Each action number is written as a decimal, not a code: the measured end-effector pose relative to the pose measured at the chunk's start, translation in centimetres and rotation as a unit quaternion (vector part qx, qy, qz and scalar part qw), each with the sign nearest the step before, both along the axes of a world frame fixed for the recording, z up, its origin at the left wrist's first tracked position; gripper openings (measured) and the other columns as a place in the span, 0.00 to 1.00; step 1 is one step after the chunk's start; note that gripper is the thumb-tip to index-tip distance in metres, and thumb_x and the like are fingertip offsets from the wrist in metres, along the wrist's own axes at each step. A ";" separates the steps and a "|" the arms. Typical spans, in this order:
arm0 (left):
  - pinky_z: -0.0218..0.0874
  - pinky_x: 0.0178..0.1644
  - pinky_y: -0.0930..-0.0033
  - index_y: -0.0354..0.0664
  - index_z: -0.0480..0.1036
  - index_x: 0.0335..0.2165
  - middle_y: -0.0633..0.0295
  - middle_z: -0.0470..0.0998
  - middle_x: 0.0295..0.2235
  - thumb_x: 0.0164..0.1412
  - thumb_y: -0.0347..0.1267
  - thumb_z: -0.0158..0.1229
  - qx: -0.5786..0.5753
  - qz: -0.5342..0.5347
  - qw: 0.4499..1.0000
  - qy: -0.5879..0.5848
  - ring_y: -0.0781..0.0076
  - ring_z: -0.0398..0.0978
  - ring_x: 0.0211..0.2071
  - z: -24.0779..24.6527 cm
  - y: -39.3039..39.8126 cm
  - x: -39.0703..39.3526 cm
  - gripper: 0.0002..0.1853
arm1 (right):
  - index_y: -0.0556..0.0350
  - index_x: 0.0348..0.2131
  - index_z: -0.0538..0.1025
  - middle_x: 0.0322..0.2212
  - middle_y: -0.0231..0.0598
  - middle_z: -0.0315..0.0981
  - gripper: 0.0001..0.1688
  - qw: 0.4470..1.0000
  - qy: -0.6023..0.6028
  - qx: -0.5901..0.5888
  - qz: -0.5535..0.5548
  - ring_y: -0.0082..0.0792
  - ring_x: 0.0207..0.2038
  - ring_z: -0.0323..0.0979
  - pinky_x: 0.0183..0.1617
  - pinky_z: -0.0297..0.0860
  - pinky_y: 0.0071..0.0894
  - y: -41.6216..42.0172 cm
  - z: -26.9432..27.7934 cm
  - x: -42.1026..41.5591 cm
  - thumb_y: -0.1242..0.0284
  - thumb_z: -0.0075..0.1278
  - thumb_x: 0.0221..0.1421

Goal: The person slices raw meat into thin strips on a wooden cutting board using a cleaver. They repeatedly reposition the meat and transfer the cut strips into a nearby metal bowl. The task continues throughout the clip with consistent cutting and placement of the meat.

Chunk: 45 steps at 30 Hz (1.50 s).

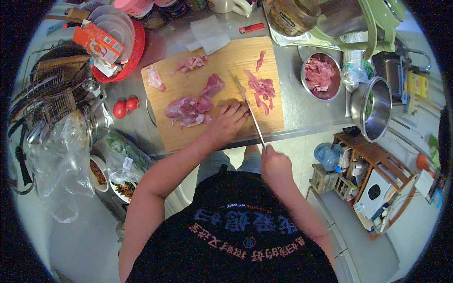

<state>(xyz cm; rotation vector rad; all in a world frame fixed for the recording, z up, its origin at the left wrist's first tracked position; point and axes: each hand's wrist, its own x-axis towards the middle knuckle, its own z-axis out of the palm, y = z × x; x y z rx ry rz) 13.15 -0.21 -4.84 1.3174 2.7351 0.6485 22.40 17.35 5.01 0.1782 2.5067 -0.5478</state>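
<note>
My right hand (277, 164) grips the handle of a kitchen knife (253, 115), its long blade pointing away from me over a wooden cutting board (219, 67). On the board, the curled fingers of my left hand (230, 118) press close to the blade's left side. A piece of meat under those fingertips is mostly hidden. Larger chunks of raw meat (185, 109) lie left of this hand, with one more chunk (213, 86) just beyond it. To the right of the blade are thin meat strips (261, 86). Pale trimmings (154, 78) and a small scrap pile (191, 64) sit farther left.
A steel bowl (339, 93) of cut meat stands right of the board, near another steel bowl (385, 106) by the counter edge. Two tomatoes (120, 109), a red basket (136, 53) and plastic bags (63, 169) are at left. Beyond the board lie a red lighter (251, 28) and white sheets (210, 33).
</note>
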 end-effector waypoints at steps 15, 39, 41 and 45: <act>0.58 0.44 0.58 0.38 0.73 0.30 0.57 0.74 0.33 0.52 0.32 0.54 0.055 0.198 0.975 -0.090 0.58 0.69 0.40 0.9 1.4 0.5 0.08 | 0.62 0.27 0.71 0.15 0.53 0.70 0.10 0.996 0.078 -0.036 -0.012 0.57 0.20 0.70 0.26 0.66 0.50 3.6 4.4 -1.0 0.71 0.47 0.55; 0.59 0.51 0.53 0.40 0.71 0.40 0.49 0.71 0.42 0.50 0.25 0.52 0.041 0.212 0.946 -0.242 0.51 0.67 0.47 2.3 4.6 -5.6 0.15 | 0.64 0.28 0.72 0.12 0.47 0.69 0.12 0.965 0.069 -0.131 -0.215 0.43 0.16 0.71 0.20 0.67 0.38 7.9 5.1 2.2 0.71 0.46 0.57; 0.60 0.49 0.54 0.40 0.72 0.37 0.49 0.72 0.39 0.49 0.22 0.50 0.034 0.199 0.956 -0.212 0.51 0.68 0.44 2.0 3.8 -7.4 0.14 | 0.63 0.27 0.71 0.13 0.51 0.69 0.11 0.964 0.062 -0.134 -0.220 0.50 0.17 0.71 0.21 0.66 0.43 7.7 5.0 2.2 0.72 0.46 0.57; 0.61 0.47 0.56 0.42 0.75 0.33 0.50 0.72 0.37 0.50 0.22 0.48 -0.035 0.130 0.985 -0.108 0.51 0.68 0.43 3.0 3.3 -9.3 0.11 | 0.63 0.25 0.71 0.14 0.54 0.69 0.11 0.972 0.063 -0.126 -0.188 0.55 0.18 0.71 0.23 0.66 0.47 7.3 3.7 2.8 0.72 0.47 0.56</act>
